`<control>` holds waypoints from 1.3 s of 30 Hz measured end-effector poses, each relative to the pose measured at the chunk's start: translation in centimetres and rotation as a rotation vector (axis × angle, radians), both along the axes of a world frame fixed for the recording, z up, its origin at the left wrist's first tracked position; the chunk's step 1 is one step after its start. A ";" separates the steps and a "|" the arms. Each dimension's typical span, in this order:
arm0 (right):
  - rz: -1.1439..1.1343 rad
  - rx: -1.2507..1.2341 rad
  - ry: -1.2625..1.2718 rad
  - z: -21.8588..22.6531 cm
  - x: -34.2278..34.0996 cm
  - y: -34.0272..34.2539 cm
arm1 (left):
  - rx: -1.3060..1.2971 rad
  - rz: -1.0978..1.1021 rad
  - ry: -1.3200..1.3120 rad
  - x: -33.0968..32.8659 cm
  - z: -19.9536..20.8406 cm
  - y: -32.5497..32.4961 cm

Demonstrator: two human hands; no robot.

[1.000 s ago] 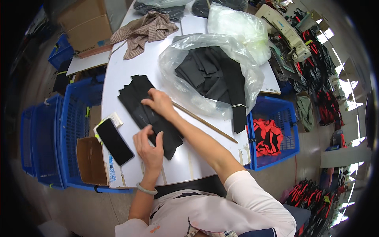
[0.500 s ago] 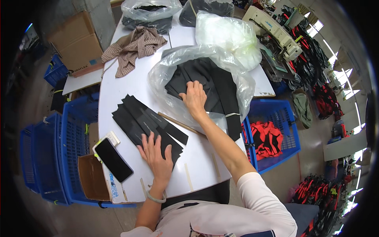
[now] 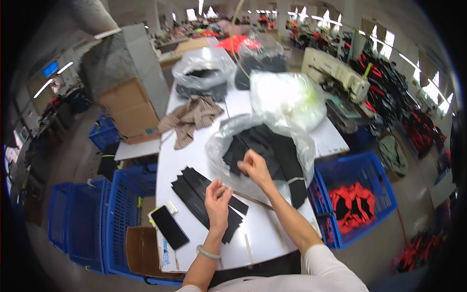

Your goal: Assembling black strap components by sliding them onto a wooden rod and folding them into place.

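Observation:
Fanned black fabric strips (image 3: 192, 192) lie on the white table. Above their right side is my left hand (image 3: 217, 204), a bangle on its wrist; its fingers are loosely bent and apart from the thumb, with nothing visible in them. A clear plastic bag (image 3: 219, 155) with its mouth spread wide holds dark fabric (image 3: 265, 141). My right hand (image 3: 256, 168) is over the near part of this bag, fingers curled in and thumb toward the left; what they may hold is hidden. A thin brown stick (image 3: 253, 199) lies between the strips and the bag.
A black phone (image 3: 169, 228) lies at the table's left edge. Blue crates (image 3: 129, 219) stand at the left, another blue crate (image 3: 362, 228) with red-and-black pieces at the right. Beyond the bag are a striped cloth (image 3: 194, 117), a white filled bag (image 3: 287, 97) and a sewing machine (image 3: 335, 73).
My view has tilted up, showing more of the room. The left hand has lifted off the strips and its fingers have bent. The right hand has come off the dark fabric and curled.

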State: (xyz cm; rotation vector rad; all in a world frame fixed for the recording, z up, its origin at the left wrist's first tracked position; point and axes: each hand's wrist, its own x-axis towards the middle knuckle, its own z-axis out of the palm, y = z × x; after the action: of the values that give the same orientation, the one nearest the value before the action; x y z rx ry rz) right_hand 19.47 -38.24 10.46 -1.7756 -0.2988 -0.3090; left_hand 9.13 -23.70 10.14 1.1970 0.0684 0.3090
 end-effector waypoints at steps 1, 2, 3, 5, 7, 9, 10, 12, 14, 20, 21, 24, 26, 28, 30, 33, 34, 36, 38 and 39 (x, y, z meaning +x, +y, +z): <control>0.196 0.055 0.044 1.2 -2.0 -0.1 | 0.002 0.045 -0.032 0.0 0.3 0.5; 0.300 0.066 0.108 2.5 -4.4 -0.5 | 0.001 0.052 -0.059 0.0 0.9 0.9; 0.406 0.075 0.180 3.4 -6.8 -0.7 | 0.000 -0.172 0.062 -0.4 1.5 1.7; 0.380 0.088 0.242 4.3 -10.2 -0.9 | -0.102 -0.365 0.164 -1.9 2.9 0.7; 0.351 0.237 0.289 4.6 -12.7 -1.7 | -0.275 -0.386 0.182 -2.8 3.1 -0.6; 0.347 0.443 0.160 4.8 -15.3 -2.5 | -0.447 -0.367 0.270 -3.4 3.7 -2.1; 0.360 0.450 0.187 4.1 -16.5 -3.4 | -0.616 -0.357 0.363 -3.6 3.9 -3.3; 0.252 0.463 0.145 2.9 -17.5 -4.8 | -0.669 -0.409 0.402 -4.4 3.1 -5.3; 0.097 0.613 0.143 2.2 -18.2 -5.7 | -0.733 -0.573 0.470 -5.0 2.3 -6.4; 0.021 0.787 0.097 2.0 -21.5 -8.2 | -0.623 -0.666 0.468 -7.3 2.7 -8.7; 0.017 0.798 0.103 1.9 -22.0 -8.4 | -0.614 -0.683 0.478 -7.5 2.7 -8.8; -0.029 0.786 0.084 2.0 -22.8 -8.4 | -0.610 -0.624 0.484 -8.5 3.7 -9.3; -0.053 0.799 0.049 2.5 -23.1 -8.3 | -0.626 -0.630 0.492 -8.7 3.9 -9.7; -0.044 0.804 0.049 2.7 -23.1 -8.1 | -0.648 -0.624 0.499 -8.7 3.8 -9.9; 0.006 0.832 0.062 2.7 -23.0 -8.1 | -0.814 -0.708 0.596 -8.4 3.9 -9.6; 0.083 0.915 0.068 3.0 -22.8 -8.4 | -0.891 -0.816 0.633 -8.2 4.3 -9.8; 0.073 0.918 0.061 2.9 -22.8 -8.4 | -0.885 -0.827 0.639 -8.1 4.2 -9.8; 0.039 0.812 0.055 2.9 -22.7 -8.3 | -0.916 -0.755 0.642 -7.9 3.9 -10.1; 0.026 0.791 0.016 3.4 -22.7 -8.3 | -0.905 -0.758 0.639 -7.7 4.2 -10.1; 0.031 0.767 -0.007 3.5 -22.7 -8.4 | -0.903 -0.739 0.631 -7.7 4.5 -10.1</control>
State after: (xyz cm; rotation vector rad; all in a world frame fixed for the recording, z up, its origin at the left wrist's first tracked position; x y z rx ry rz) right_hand -3.19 -46.60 13.98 -1.0138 -0.1760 -0.3493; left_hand 1.43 -33.82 14.60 0.3173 0.2710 -0.7056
